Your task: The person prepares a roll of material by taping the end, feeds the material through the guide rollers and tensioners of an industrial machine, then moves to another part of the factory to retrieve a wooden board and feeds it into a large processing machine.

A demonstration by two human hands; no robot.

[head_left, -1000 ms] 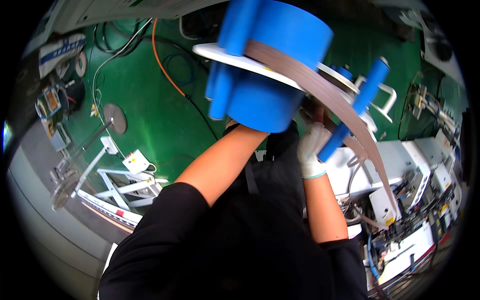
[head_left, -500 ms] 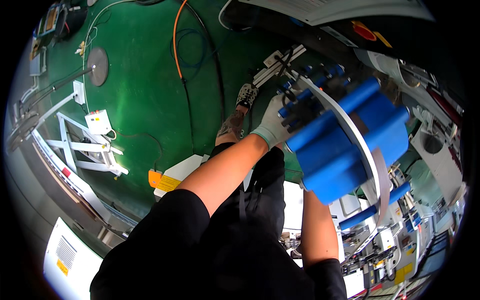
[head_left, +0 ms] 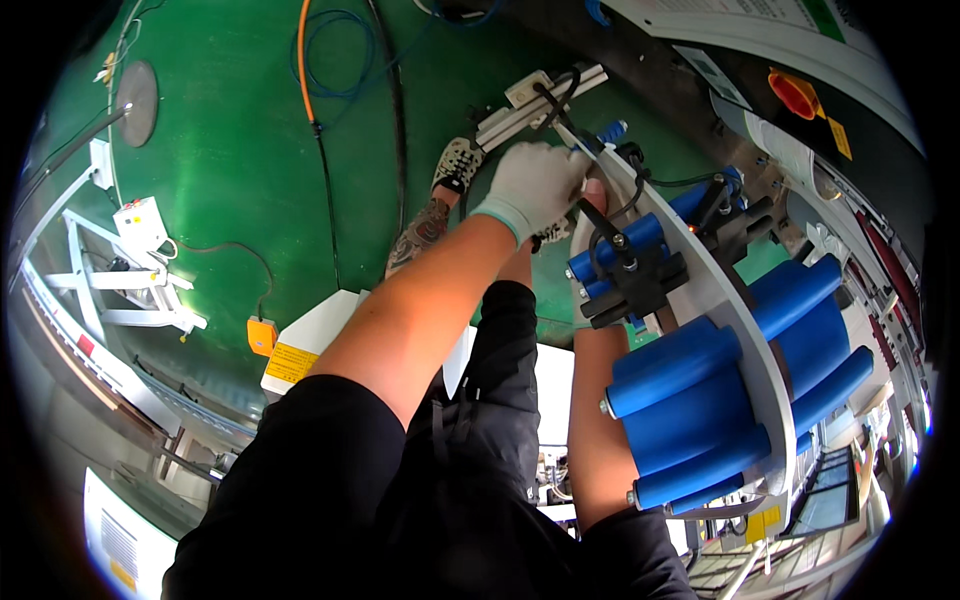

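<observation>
A roller unit stands at my right, with a curved pale metal plate [head_left: 728, 300] and blue rollers [head_left: 690, 400] along both sides. My left hand [head_left: 532, 188], in a whitish glove, is closed at the narrow upper end of the plate. Whatever its fingers grip is hidden. My right hand [head_left: 594, 194] reaches up behind the rollers to the same end. Its bare thumb tip shows close to the left hand, while the other fingers are mostly hidden. Beside it are a black clamp bracket [head_left: 635, 285] and looping black cables.
An aluminium profile [head_left: 540, 108] lies beyond my hands, near my shoe [head_left: 458, 165]. Cables and a blue hose [head_left: 335, 55] cross the green floor. A white frame [head_left: 120, 275] stands left. A machine with an orange-red knob [head_left: 793, 93] is at upper right.
The view has shifted, and the roller unit now appears lower and more side-on. My left hand is closed higher on the plate's end. My right thumb has come into sight.
</observation>
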